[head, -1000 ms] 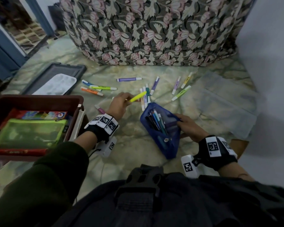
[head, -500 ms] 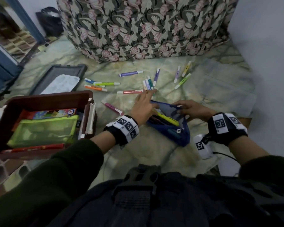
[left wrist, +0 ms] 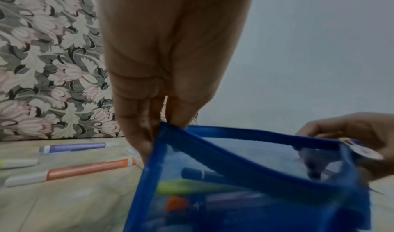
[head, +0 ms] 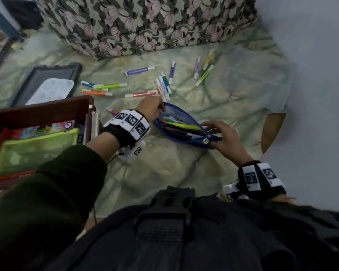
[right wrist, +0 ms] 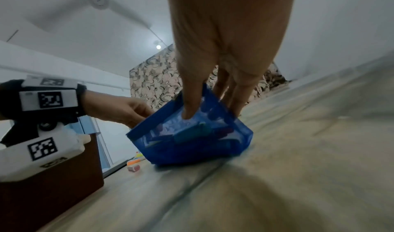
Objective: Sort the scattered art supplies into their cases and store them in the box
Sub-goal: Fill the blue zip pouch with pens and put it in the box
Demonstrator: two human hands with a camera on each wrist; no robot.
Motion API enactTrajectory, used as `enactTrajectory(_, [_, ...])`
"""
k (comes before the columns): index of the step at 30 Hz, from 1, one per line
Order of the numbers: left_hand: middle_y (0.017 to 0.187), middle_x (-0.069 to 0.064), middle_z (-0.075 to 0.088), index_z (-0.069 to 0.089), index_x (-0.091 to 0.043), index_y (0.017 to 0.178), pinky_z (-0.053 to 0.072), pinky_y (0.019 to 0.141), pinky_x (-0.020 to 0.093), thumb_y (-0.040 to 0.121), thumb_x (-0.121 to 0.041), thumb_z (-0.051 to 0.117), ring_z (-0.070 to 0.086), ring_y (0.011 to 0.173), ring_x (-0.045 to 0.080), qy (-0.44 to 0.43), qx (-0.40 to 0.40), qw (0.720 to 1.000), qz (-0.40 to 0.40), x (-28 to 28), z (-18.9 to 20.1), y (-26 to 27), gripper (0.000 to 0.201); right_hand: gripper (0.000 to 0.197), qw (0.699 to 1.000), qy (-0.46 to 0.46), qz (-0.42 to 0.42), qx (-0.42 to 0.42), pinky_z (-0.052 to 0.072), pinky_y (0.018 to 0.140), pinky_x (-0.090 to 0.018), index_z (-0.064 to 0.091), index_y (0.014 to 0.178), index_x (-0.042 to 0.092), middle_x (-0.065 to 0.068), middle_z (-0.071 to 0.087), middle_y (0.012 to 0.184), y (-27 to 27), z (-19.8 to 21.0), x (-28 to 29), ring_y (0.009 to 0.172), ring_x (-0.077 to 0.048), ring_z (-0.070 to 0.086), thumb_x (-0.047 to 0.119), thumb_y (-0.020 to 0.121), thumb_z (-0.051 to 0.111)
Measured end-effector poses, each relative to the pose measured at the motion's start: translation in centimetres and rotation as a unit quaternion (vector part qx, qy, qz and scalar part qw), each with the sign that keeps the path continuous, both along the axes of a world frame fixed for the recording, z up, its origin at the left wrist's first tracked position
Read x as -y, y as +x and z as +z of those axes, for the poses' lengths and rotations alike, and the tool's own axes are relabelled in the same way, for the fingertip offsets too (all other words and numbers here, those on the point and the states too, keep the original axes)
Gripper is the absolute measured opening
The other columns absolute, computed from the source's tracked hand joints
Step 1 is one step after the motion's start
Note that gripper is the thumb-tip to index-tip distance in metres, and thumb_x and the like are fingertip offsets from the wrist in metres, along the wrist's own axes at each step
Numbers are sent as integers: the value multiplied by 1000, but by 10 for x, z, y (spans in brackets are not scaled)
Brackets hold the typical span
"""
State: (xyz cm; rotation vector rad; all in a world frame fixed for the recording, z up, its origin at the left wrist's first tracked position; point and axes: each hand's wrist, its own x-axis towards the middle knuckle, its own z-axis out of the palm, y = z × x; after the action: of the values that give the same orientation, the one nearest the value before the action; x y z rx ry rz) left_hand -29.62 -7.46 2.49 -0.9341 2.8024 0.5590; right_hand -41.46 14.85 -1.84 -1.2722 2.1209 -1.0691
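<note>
Both my hands pinch the blue pouch [head: 184, 132] on the floor: left hand [head: 150, 109] at its far corner, right hand [head: 222, 136] by the zip. Several markers inside; about a dozen markers [head: 141, 93] lie scattered, box [head: 41, 108] waiting beside me.

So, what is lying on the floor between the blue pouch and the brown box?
One pink marker, partly hidden by the left hand; seen in the head view.

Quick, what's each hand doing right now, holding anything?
Left hand: pinches the far corner of the blue mesh pouch.
Right hand: grips the pouch's near end, by the zipper pull.
</note>
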Motion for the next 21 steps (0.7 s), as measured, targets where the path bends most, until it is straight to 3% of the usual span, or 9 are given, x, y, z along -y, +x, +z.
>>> enactTrajectory(3, [118, 21, 52, 65, -4, 109, 37, 90, 34, 90, -9, 52, 50, 111, 33, -42, -77, 996, 3, -15, 9, 4, 24, 26, 995, -44, -79, 51, 42, 67, -13, 65, 90, 5, -13, 67, 86, -1, 0, 6, 70, -4, 57, -9, 69, 71])
enactTrajectory(5, [102, 17, 57, 66, -3, 102, 36, 80, 25, 87, -15, 59, 53, 97, 29, -12, -186, 982, -38, -38, 14, 4, 20, 24, 987, -60, -105, 102, 47, 65, -16, 62, 82, 9, -4, 64, 77, -2, 3, 10, 61, 9, 56, -6, 67, 75])
enactTrajectory(7, [86, 6, 58, 66, -5, 96, 35, 68, 16, 83, -24, 67, 53, 80, 16, 42, -246, 965, -83, -68, 19, 2, 23, 24, 985, -75, -110, 108, 46, 62, -9, 62, 79, 10, 4, 62, 72, -1, 8, 13, 59, 12, 56, -2, 66, 78])
enactTrajectory(10, [82, 5, 61, 66, -5, 93, 41, 64, 11, 76, -28, 74, 54, 71, 12, 105, -266, 955, -81, -98, 19, -5, 30, 19, 992, -79, -77, 61, 42, 62, -7, 68, 81, 8, 1, 64, 72, 1, 17, 15, 61, 7, 54, -2, 67, 75])
enactTrajectory(13, [84, 14, 63, 67, 0, 88, 45, 65, 21, 74, -15, 76, 60, 73, 22, 106, -280, 953, -54, -104, 20, -13, 23, 20, 993, -83, -69, 53, 40, 61, -7, 70, 82, 4, -2, 63, 72, -2, 23, 19, 60, 5, 52, -6, 65, 72])
enactTrajectory(17, [90, 14, 65, 68, 0, 90, 51, 74, 29, 74, -10, 75, 64, 78, 20, 111, -250, 961, -41, -95, 26, -12, 20, 21, 991, -91, -71, 66, 42, 58, -7, 69, 80, 3, 0, 62, 71, -3, 30, 22, 54, 12, 54, -3, 62, 78])
enactTrajectory(21, [88, 15, 69, 70, 2, 91, 53, 77, 29, 76, -2, 71, 65, 81, 21, 125, -227, 964, -63, -88, 35, -4, 16, 23, 993, -80, -50, 73, 42, 53, -5, 67, 73, 9, 9, 58, 60, -4, 39, 23, 51, 11, 53, 7, 59, 84])
